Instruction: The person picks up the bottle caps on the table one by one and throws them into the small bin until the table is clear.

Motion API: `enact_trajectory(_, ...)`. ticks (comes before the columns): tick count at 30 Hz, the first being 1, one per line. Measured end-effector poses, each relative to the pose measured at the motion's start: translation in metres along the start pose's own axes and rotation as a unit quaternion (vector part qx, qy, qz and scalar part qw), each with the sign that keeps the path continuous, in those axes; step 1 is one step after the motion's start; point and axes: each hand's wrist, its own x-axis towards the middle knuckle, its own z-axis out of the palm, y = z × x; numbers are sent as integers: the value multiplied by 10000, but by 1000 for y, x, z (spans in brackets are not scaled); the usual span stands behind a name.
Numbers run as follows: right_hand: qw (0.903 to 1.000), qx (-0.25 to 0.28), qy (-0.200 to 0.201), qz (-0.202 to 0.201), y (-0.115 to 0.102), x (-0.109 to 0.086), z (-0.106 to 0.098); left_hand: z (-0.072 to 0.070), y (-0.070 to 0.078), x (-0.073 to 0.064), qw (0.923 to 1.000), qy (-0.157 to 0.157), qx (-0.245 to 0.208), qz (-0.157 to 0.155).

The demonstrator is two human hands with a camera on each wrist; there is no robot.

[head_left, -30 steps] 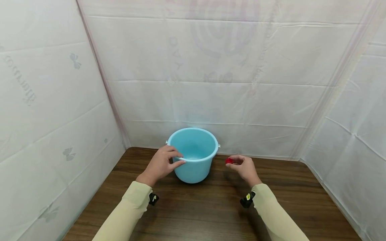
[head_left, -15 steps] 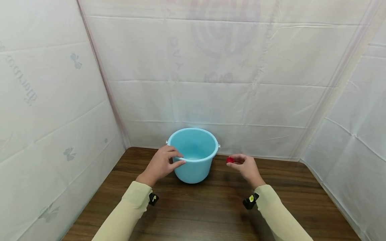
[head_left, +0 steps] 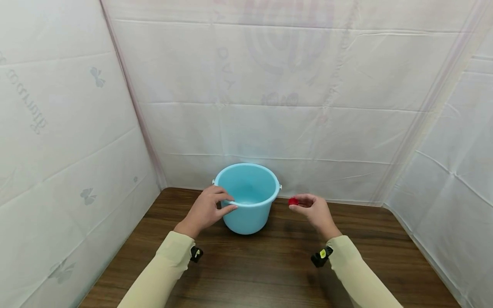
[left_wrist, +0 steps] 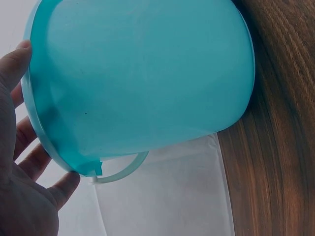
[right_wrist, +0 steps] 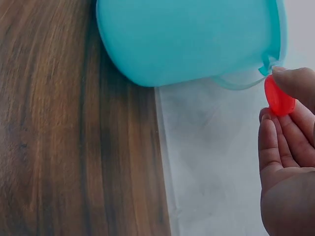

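A light-blue plastic bucket [head_left: 248,218] stands upright at the back of the wooden table, with nothing visible inside. At its front left my left hand [head_left: 205,209] holds the rim, thumb on the near side and fingers over the edge. In the left wrist view the fingers [left_wrist: 34,162] are spread along the rim. To the right of the bucket, raised above the table, my right hand [head_left: 316,212] pinches a small round red cap [head_left: 293,201] between thumb and fingertips. The right wrist view shows the cap [right_wrist: 279,98] held on edge, with the bucket behind it.
The brown table [head_left: 250,273] meets white fabric walls [head_left: 269,128] at the back and both sides. A pale handle [left_wrist: 125,172] hangs along the bucket's far side. A black wrist camera [head_left: 321,256] sits at each cuff.
My right hand has shifted slightly right and up with the red cap, which is tilted so that more of its round face shows. Left hand and bucket stay put.
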Motion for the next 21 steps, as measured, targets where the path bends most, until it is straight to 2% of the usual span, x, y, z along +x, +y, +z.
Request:
enact_trajectory(12,9996,281,37,-78,-19,2,2,0,-1,0,10000,21,-75,16)
enact_trajectory(21,9993,181,115,-313,-35,8,2,0,0,0,10000,-2,-56,-14)
